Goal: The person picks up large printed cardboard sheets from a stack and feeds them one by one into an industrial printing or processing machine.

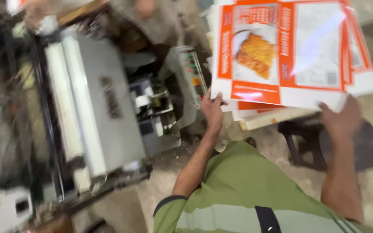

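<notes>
A stack of glossy orange-and-white printed sheets (294, 51) sits at one o'clock. The left hand (212, 110) pinches its near left corner; the right hand (339, 118) grips the near edge. Slick sheets could slide apart toward the machine (91, 103) at nine o'clock.

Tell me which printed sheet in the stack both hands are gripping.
The top orange-and-white printed sheet, the one showing the food picture: the left hand holds its near left corner, the right hand its near right corner. The others lie beneath it.
</notes>
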